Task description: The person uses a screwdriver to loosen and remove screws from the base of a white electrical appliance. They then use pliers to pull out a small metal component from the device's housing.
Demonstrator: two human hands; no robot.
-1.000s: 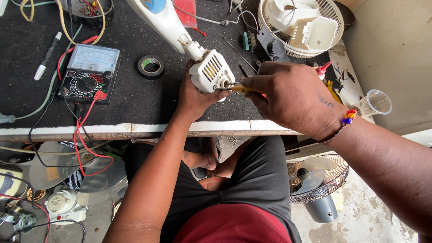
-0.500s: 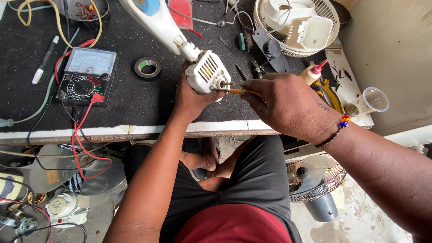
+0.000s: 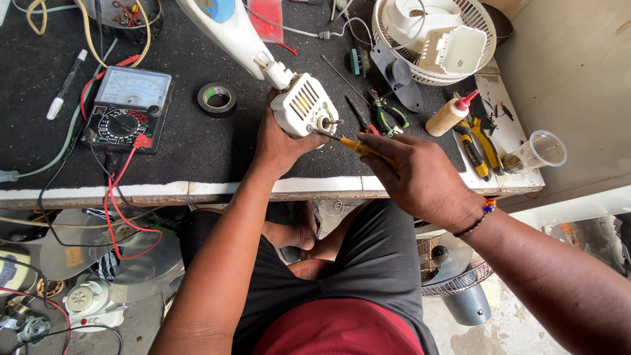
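Observation:
My left hand [image 3: 279,141] grips a white slotted fan motor housing [image 3: 303,104] from below, near the front of the black work mat. The housing joins a long white fan neck [image 3: 227,29] that runs up and to the left. My right hand [image 3: 417,174] holds a yellow-handled screwdriver [image 3: 358,146]. Its metal tip touches the housing's front face beside the short shaft. Both forearms reach in from the bottom of the view.
An analog multimeter [image 3: 125,108] with red and black leads lies at the left, beside a roll of black tape [image 3: 217,98]. Pliers [image 3: 388,108], a glue bottle [image 3: 450,113], a clear plastic cup [image 3: 539,150] and a white basket of fan parts [image 3: 434,39] stand at the right.
My right hand has drawn back to the right, so more of the screwdriver shaft shows. The motor housing has turned slightly in my left hand.

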